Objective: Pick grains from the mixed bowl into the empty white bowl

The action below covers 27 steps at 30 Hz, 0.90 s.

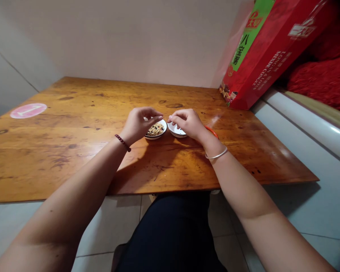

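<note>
On the table point(102, 113), the right hand point(190, 122) partly hides one bowl point(173, 130).

Between near and far edges of the brown wooden desk point(73, 139), we see an upright round white bowl point(155, 138) of mixed pale and dark grains point(155, 129), just beside a second round white bowl point(173, 130) bearing dark specks point(181, 132).

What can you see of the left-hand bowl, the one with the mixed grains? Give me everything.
The bowl is small, round and white inside, with a dark line near its rim; it looks ceramic. It sits upright on the wooden table, holding mostly pale grains with dark ones among them. The left hand hides its left side; whether they touch is unclear. A second white bowl stands close on its right.
</note>
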Each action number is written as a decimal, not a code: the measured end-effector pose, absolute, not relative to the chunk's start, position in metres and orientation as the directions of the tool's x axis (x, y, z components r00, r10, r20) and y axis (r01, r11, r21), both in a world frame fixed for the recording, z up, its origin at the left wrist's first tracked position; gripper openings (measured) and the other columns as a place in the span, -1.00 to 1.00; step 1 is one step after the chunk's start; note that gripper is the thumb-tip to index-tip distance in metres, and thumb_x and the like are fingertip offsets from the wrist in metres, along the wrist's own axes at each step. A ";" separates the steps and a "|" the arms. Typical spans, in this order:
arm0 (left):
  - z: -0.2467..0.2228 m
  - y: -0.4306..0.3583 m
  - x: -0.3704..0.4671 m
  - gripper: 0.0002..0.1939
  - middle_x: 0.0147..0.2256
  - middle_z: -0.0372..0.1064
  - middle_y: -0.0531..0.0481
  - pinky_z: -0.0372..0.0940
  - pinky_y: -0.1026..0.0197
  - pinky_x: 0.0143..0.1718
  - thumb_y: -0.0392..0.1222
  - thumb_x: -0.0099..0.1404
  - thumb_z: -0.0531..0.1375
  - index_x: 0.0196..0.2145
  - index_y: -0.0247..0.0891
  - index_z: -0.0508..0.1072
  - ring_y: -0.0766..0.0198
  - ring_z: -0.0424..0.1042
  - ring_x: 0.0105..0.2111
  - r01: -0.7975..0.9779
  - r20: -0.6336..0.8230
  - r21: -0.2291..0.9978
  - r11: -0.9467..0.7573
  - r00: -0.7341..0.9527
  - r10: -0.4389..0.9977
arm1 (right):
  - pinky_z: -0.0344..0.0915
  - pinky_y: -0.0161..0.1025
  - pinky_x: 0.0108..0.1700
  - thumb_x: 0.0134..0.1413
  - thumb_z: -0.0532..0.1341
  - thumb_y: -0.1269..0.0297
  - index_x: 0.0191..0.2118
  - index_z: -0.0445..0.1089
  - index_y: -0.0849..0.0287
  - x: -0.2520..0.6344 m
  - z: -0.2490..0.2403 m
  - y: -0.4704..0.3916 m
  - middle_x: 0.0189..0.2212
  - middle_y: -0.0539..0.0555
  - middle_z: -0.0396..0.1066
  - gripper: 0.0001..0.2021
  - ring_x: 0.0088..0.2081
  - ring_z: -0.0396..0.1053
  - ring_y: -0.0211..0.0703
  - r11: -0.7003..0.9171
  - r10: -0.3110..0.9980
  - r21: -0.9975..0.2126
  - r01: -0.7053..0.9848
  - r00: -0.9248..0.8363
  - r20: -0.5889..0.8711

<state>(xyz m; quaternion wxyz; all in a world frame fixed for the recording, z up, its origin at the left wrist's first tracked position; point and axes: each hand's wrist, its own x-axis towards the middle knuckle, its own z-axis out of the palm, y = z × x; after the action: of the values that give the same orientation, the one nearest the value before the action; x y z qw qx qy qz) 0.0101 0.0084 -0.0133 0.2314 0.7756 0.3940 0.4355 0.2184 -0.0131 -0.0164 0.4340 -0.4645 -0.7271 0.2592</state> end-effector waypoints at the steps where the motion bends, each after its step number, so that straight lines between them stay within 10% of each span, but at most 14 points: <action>1: -0.013 0.008 0.010 -0.67 -0.35 0.59 -0.13 0.24 0.18 -0.30 0.05 0.19 0.35 -0.32 -0.31 0.66 0.23 0.41 -0.37 0.414 0.494 0.702 -0.579 0.302 0.815 | 0.19 -0.28 -0.37 0.16 0.22 0.11 -0.41 0.58 0.21 0.220 -0.016 -0.012 -0.49 0.06 0.51 -0.70 -0.42 0.36 -0.23 0.422 0.906 -0.783 0.456 -0.189 0.379; 19: -0.013 0.008 0.010 -0.63 -0.35 0.59 -0.11 0.23 0.22 -0.36 0.10 0.21 0.33 -0.25 -0.27 0.67 0.26 0.39 -0.40 0.409 0.435 0.684 -0.603 0.435 0.788 | 0.17 -0.29 -0.35 0.10 0.25 0.07 -0.44 0.52 0.23 0.212 -0.023 -0.013 -0.50 0.03 0.46 -0.69 -0.43 0.29 -0.26 0.428 0.902 -0.792 0.435 -0.253 0.349; 27: -0.012 0.008 0.009 -0.55 -0.04 0.56 -0.16 0.34 0.20 -0.21 -0.04 0.16 0.39 -0.01 -0.23 0.59 0.24 0.45 -0.27 0.399 0.449 0.726 -0.560 0.341 0.826 | 0.17 -0.32 -0.45 0.03 0.24 0.11 -0.44 0.53 0.22 0.215 -0.021 -0.004 -0.55 -0.01 0.42 -0.74 -0.55 0.22 -0.35 0.323 0.938 -0.909 0.263 -0.220 0.269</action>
<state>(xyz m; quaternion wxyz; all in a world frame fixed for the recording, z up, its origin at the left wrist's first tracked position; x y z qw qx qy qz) 0.0094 0.0076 -0.0117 0.2554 0.7780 0.3934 0.4179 0.2152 -0.0044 -0.0212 0.4431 -0.4402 -0.6820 0.3804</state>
